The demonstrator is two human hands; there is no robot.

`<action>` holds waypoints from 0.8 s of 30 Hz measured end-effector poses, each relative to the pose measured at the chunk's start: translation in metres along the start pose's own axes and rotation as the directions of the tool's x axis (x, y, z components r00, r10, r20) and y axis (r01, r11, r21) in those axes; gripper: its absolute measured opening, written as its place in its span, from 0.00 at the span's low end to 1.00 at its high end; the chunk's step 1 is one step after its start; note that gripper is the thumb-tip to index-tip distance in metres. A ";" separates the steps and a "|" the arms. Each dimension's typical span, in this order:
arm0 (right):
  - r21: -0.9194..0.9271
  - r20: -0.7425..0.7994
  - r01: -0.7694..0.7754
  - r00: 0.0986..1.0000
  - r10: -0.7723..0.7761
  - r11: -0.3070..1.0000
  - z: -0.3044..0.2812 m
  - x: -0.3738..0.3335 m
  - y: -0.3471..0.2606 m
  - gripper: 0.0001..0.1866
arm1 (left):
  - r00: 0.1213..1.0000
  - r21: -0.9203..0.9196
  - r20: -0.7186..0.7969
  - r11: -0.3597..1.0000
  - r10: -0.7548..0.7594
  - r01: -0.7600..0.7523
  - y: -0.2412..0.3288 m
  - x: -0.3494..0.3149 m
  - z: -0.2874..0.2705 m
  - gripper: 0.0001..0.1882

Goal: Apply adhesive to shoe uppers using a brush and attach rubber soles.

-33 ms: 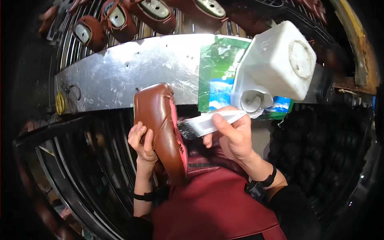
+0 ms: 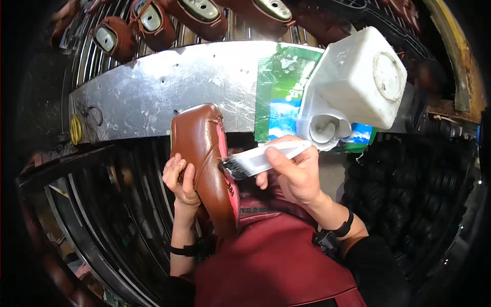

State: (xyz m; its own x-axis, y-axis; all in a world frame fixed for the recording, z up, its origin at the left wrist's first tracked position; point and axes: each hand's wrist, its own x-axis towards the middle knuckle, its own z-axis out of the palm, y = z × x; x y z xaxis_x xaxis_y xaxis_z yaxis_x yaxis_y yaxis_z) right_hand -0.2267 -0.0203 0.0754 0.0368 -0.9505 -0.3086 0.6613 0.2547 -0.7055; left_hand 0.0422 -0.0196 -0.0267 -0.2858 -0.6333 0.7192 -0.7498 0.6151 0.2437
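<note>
A brown leather shoe upper [image 2: 197,138], with a pink band along its right edge, stands between the bench and my red apron. My left hand [image 2: 179,179] is closed around its left side, the thumb on the leather. In my right hand [image 2: 296,171] is a flat brush [image 2: 263,158] with a white handle and dark bristles. The bristle tips meet the shoe's pink edge, beside dark markings. Just beyond my right hand, a white plastic jug [image 2: 353,77] lies tilted, its round opening [image 2: 323,129] toward me and whitish stuff inside.
Under the jug lies a green and blue plastic sheet [image 2: 279,94] on the metal bench [image 2: 204,71]. Yellow-handled scissors [image 2: 76,129] rest at its left end. Several brown shoes [image 2: 202,18] stand on rollers behind. Dark rounded things [image 2: 404,184] are piled at the right.
The brush and my right hand have shifted slightly left, bringing the bristles onto the shoe's edge. My left hand and the shoe are almost where they were.
</note>
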 end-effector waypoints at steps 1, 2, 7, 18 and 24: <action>-0.038 0.047 0.020 0.999 -0.018 0.999 0.000 0.004 0.006 0.07 | 1.000 -0.004 -0.011 1.000 -0.007 0.007 0.000 0.002 0.000 0.25; -0.043 0.047 0.014 0.999 -0.012 0.999 0.004 0.007 0.007 0.07 | 1.000 -0.004 -0.011 1.000 -0.014 0.014 -0.001 0.001 0.000 0.25; -0.359 0.023 0.167 0.985 -0.171 0.918 0.019 0.058 0.006 0.08 | 1.000 -0.025 -0.007 1.000 0.011 -0.011 -0.001 0.001 -0.003 0.24; -0.426 0.222 0.151 0.973 -0.059 0.892 0.006 -0.004 -0.015 0.06 | 0.999 -0.016 0.044 1.000 0.000 0.001 0.007 0.027 -0.011 0.21; -0.470 0.638 0.608 0.735 -0.230 0.640 0.007 -0.085 -0.013 0.08 | 0.998 0.020 0.064 1.000 -0.002 0.001 0.010 0.032 -0.010 0.24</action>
State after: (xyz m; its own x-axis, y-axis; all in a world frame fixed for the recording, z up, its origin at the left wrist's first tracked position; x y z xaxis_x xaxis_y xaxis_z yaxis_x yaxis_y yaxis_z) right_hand -0.2327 0.0560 0.1153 0.3526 -0.8710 0.3421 0.0938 -0.3308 -0.9390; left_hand 0.0314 -0.0285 0.0050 -0.3216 -0.6636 0.6755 -0.7617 0.6050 0.2317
